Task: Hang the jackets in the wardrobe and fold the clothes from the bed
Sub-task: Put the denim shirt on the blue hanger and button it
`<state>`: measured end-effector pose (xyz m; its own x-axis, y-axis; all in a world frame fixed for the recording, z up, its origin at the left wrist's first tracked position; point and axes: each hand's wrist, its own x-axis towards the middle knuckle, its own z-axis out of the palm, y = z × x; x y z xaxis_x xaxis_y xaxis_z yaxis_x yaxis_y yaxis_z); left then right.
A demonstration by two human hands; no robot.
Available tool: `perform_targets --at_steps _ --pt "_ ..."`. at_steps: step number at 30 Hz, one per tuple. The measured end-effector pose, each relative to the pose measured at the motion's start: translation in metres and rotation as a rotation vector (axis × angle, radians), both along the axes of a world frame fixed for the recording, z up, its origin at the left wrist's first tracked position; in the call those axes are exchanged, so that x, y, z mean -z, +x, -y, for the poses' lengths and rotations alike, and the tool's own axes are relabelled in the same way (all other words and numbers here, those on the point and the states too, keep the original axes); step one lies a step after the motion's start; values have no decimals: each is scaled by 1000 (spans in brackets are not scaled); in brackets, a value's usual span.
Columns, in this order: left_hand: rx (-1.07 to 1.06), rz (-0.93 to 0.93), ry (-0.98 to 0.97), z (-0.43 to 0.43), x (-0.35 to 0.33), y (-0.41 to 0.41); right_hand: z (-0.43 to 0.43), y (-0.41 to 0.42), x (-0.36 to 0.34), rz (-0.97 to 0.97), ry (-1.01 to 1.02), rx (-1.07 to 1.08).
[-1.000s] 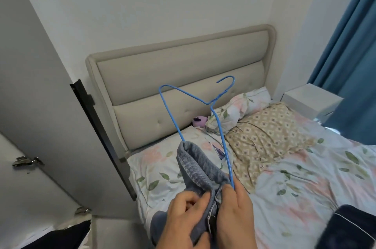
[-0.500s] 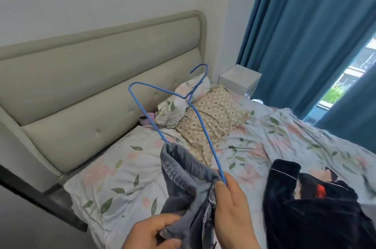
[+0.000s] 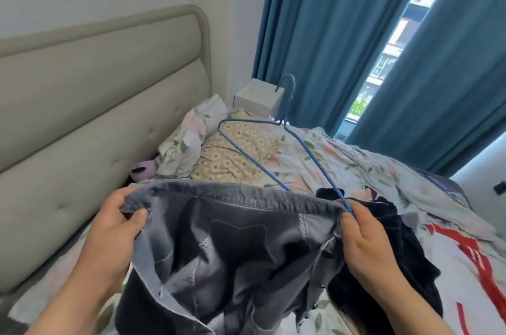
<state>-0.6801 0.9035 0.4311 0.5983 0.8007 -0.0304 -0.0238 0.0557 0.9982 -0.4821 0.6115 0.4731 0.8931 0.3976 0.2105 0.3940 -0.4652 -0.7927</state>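
A grey denim jacket (image 3: 232, 247) hangs spread between my hands above the bed. My left hand (image 3: 115, 228) pinches the left end of its top hem. My right hand (image 3: 367, 241) grips the right end of the hem together with a blue wire hanger (image 3: 273, 143), which sticks up and away over the bed. One hanger arm runs down behind the hem, and its lower end is hidden by the denim. A dark navy garment (image 3: 383, 252) lies on the bed under my right hand.
The bed (image 3: 369, 170) has a floral cover, a patterned pillow (image 3: 232, 154) and a floral pillow (image 3: 189, 140) by the padded headboard (image 3: 95, 104). A white bedside table (image 3: 258, 98) stands in the corner. Blue curtains (image 3: 342, 33) hang along the window side.
The view swung right from the wardrobe side toward the window. My hands moved apart, stretching the jacket hem wide, and the hanger tilted lower over the bed.
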Motion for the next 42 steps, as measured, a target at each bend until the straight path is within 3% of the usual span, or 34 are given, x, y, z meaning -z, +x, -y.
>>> perform_targets --at_steps 6,14,22,36,42 --pt "80 3 219 -32 -40 22 21 4 -27 141 -29 73" --pt "130 -93 686 -23 -113 53 64 20 -77 343 -63 133" --pt "115 -158 971 -2 -149 69 94 43 -98 394 38 124" --pt "9 -9 898 48 -152 120 143 81 -84 359 105 93" --pt "30 -17 822 35 -110 168 133 116 -41 273 86 95"
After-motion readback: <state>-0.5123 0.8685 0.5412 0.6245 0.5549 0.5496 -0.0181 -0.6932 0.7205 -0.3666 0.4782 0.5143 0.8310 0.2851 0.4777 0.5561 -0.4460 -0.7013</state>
